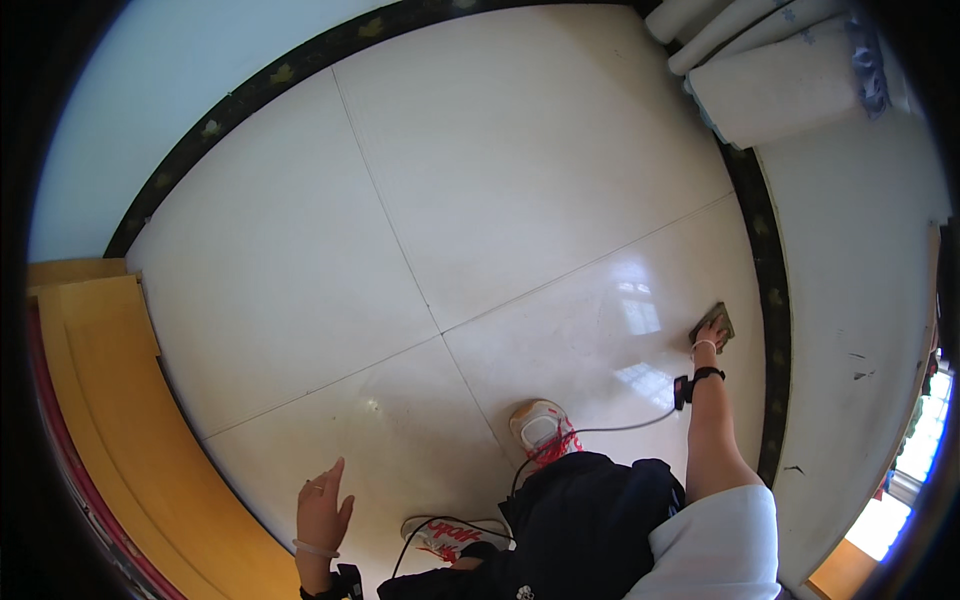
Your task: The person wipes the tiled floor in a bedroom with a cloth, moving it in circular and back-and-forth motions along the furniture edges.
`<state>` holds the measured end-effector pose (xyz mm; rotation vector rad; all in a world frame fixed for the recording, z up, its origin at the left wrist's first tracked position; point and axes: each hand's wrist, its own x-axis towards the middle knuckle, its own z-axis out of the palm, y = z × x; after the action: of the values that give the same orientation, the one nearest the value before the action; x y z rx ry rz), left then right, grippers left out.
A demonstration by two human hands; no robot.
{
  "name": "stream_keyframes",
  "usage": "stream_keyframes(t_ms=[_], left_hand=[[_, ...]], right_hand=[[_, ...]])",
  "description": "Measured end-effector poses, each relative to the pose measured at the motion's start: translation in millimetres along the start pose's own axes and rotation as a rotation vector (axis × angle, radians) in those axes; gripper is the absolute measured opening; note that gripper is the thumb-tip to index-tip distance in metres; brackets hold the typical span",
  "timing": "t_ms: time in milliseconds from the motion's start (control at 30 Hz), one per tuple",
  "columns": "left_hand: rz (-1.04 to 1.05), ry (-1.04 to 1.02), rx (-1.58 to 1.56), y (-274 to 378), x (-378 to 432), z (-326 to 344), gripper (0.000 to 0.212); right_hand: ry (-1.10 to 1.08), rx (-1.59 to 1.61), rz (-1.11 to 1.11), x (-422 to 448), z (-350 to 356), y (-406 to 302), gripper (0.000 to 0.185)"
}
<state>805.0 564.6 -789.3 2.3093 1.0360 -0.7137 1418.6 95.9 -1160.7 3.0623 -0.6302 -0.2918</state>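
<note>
My right hand [711, 333] presses a dark green-brown cloth or pad [721, 313] flat on the glossy floor tiles [555, 180], near the dark skirting at the right. Its fingers are spread over the pad, which sticks out around them. A pale bracelet and a black strap with a small device are on that wrist. At the lower left, my left hand [321, 506] is held up above the floor with nothing in it, its thumb apart from the fingers. It wears a ring, a bracelet and a black strap.
Dark skirting [772, 300] with leaf patterns runs along the walls. An orange-brown wooden furniture piece [112, 375] stands left. Light padded fabric [780, 90] is at the upper right. A black cable [622, 429] runs from the right wrist past my shoes [540, 427].
</note>
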Motion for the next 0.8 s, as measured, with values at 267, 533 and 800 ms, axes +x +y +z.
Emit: stream_keyframes(t_ms=[267, 533, 800], left_hand=[[-0.107, -0.107, -0.159, -18, -35, 60, 0.072], [-0.224, -0.094, -0.218, 4, -83, 59, 0.060], [-0.200, -0.199, 0.063, 16, -48, 14, 0.061]], right_hand=[[0.264, 0.010, -0.492, -73, -42, -272, 0.052], [-0.138, 0.040, -1.966, -608, -21, -413, 0.047], [-0.379, 0.246, -2.534, -572, 28, -403, 0.034]])
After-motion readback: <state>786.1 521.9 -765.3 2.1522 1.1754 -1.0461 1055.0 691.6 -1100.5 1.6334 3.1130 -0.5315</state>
